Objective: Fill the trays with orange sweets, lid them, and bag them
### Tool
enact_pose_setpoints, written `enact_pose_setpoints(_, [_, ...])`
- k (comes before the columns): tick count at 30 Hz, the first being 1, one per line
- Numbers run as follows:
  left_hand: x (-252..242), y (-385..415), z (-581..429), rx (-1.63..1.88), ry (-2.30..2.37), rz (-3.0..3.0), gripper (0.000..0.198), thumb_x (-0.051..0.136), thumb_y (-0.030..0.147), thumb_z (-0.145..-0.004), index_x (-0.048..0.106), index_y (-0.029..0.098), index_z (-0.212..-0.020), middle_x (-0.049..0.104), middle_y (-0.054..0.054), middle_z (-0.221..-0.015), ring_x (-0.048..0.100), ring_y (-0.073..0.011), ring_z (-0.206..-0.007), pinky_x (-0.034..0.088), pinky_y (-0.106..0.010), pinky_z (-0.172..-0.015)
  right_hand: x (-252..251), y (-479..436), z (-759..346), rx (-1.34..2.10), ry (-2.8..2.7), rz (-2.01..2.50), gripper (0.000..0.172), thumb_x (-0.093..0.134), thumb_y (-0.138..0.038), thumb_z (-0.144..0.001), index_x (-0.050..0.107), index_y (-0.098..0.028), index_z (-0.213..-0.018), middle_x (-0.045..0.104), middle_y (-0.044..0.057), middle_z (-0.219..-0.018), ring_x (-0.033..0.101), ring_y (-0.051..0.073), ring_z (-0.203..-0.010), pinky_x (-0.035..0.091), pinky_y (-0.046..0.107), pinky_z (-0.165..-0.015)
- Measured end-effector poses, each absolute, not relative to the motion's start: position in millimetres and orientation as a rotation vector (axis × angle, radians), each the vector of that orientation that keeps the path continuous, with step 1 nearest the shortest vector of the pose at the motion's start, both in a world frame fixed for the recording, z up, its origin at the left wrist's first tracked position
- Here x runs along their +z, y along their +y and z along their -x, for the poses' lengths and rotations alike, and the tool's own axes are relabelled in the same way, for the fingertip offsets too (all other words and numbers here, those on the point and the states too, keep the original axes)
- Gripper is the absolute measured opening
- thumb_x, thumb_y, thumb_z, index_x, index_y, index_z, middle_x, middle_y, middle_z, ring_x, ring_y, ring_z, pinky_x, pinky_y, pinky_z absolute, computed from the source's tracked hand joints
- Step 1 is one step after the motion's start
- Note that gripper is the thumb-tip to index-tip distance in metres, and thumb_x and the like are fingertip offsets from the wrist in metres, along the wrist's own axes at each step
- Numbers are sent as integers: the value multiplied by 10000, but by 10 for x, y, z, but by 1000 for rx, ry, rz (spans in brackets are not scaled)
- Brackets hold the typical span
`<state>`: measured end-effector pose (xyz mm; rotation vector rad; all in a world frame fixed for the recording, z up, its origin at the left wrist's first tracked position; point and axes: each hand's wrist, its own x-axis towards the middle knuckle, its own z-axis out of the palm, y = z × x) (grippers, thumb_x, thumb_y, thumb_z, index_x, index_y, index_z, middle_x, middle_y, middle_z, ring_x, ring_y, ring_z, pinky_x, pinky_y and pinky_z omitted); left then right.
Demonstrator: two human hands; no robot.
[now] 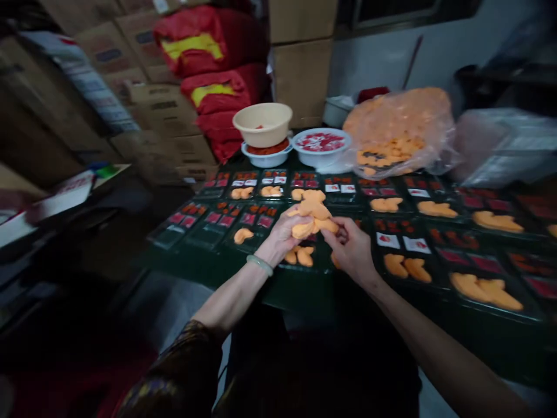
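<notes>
My left hand (285,233) is curled around a small cluster of orange pieces (312,208), thumb along the near side. My right hand (353,253) has thumb and forefinger pinched together at the cluster's right edge, on the lowest piece; the other fingers are folded into the palm, and whether they hold anything I cannot tell. Cluster lies between the two hands, up and right of the left palm, up and left of the right knuckles. No single long axis to it: the upper piece points away from me, while the lower one at my right fingertips runs roughly sideways, its outer end toward that hand. Left hand carries the bulk; right is nearer that outer end. A pale bangle (260,265) sits at my left wrist. Directly under the hands, a pair of orange shapes (299,255) lies in a tray, partly covered by my left hand. Left of it, a single curled piece (242,235) in its own tray; right, beyond my right hand, two white packets (402,242) with two orange shapes nearer me. Farther out, past the rows: a cream basin (263,129) stacked on another bowl, a white bowl (322,155) of reddish packets, and a clear bag (398,119) bulging with more orange pieces.
</notes>
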<state>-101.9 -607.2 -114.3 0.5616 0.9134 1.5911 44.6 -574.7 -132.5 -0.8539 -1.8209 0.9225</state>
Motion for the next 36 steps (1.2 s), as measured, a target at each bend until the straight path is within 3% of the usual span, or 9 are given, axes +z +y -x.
enact_pose_setpoints(4, [-1289,-6575,1476,1776,897,-514,347,690,62,-497,535,162,-792,623,2,-747,615,-114,-637,516,-232,-628,-1227,-6188,-213,1146,-1900,754,218,585,-404,-786,581,-186,-803,536,-27,-577,488,108,-503,413,240,-491])
enact_pose_setpoints(7, [-1305,-6871,1853,1890,990,-452,363,694,78,-502,535,185,-811,620,12,-753,605,-110,-621,515,-229,-596,-1115,-6329,-12,1332,-1865,721,256,569,-437,-793,567,-187,-735,565,-8,-614,532,125,-552,439,259,-540])
enact_pose_setpoints(11, [-1349,-7165,2255,1998,1109,-445,358,698,101,-511,540,200,-817,628,1,-807,612,-121,-684,524,-231,-631,-1219,-6330,395,831,-2104,947,256,613,-426,-749,558,-189,-668,586,35,-726,546,166,-672,420,287,-608])
enact_pose_setpoints(16, [-1442,-7338,2418,2057,1163,-400,353,713,143,-520,532,210,-817,623,1,-796,607,-121,-671,519,-224,-605,-1505,-6338,1033,178,-2534,1065,279,510,-423,-844,617,-166,-868,618,115,-906,552,256,-890,371,352,-747])
enact_pose_setpoints(23, [-1502,-7372,2447,2078,1083,-366,386,736,127,-492,523,203,-805,621,26,-760,612,-104,-644,508,-208,-598,-1552,-6333,1343,56,-2877,941,415,420,-463,-910,681,-140,-915,655,147,-888,549,258,-884,321,367,-755])
enact_pose_setpoints(27, [-1537,-7391,2503,2120,1038,-325,451,775,118,-417,543,184,-798,628,30,-724,615,-110,-621,510,-213,-593,-1520,-6200,1084,-62,-2972,746,366,478,-461,-885,680,-156,-875,654,122,-862,517,270,-910,311,376,-767])
enact_pose_setpoints(30, [-1539,-7403,2507,2138,1025,-309,470,791,122,-380,558,172,-785,646,13,-715,625,-130,-617,515,-229,-587,-1405,-6135,938,-33,-2940,751,326,533,-450,-853,665,-152,-861,640,104,-858,526,260,-872,323,376,-768])
enact_pose_setpoints(34, [-1504,-7401,2401,2123,1081,-318,403,786,128,-402,569,161,-739,654,1,-668,608,-124,-559,486,-216,-531,-1148,-6333,1060,231,-2599,585,450,570,-462,-824,554,-161,-1158,592,100,-1053,542,235,-932,370,345,-802])
enact_pose_setpoints(36, [-1483,-7412,2327,2129,1107,-351,359,772,113,-413,576,152,-711,645,8,-640,584,-105,-527,454,-192,-495,-1059,-6476,1198,392,-2549,425,414,577,-446,-818,552,-182,-1136,588,83,-1043,559,217,-911,401,320,-780])
